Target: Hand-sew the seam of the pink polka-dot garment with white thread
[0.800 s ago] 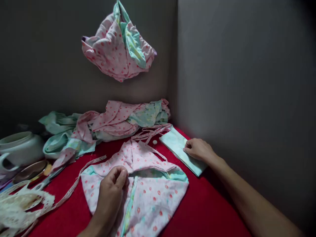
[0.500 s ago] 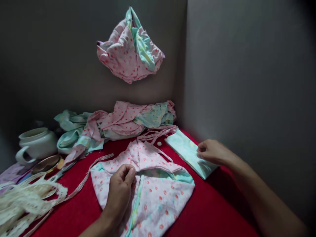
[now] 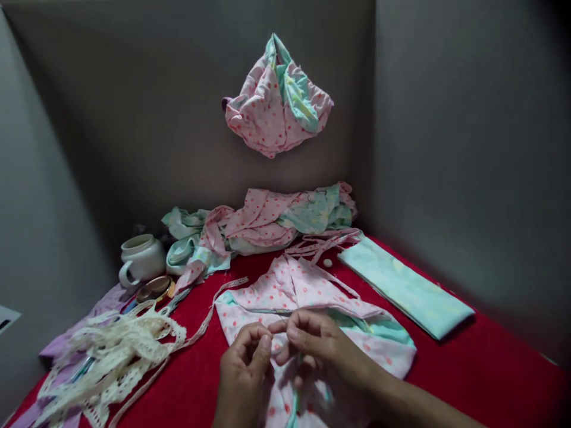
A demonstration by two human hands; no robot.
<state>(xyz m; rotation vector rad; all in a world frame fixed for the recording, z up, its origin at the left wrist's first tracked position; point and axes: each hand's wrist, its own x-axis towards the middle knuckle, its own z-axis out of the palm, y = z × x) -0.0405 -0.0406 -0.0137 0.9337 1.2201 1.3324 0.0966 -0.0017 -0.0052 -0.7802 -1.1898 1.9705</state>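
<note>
Both my hands are together over a pink, dotted cloth piece [image 3: 285, 282] with mint edging, lying on the red table cover. The thumb and fingers of my left hand [image 3: 245, 365] are pinched; whatever is between them is too small to make out. Close beside it, almost touching, my right hand [image 3: 321, 342] also pinches something too fine to name. A mint opening crosses the cloth's middle, and my hands hide part of its lower half. To the right lies a folded mint cloth [image 3: 401, 285], apart from both hands.
A similar sewn pink and mint piece [image 3: 276, 113] hangs on the back wall. Crumpled fabric [image 3: 272, 220] lies below it. At left are a white mug [image 3: 143, 261], a round brown container [image 3: 154, 289] and cream lace [image 3: 120, 345]. A white button-like disc [image 3: 328, 263] lies near the ties.
My right hand has come from over the folded mint cloth to beside my left hand. The view has shifted left, so more of the left wall shows.
</note>
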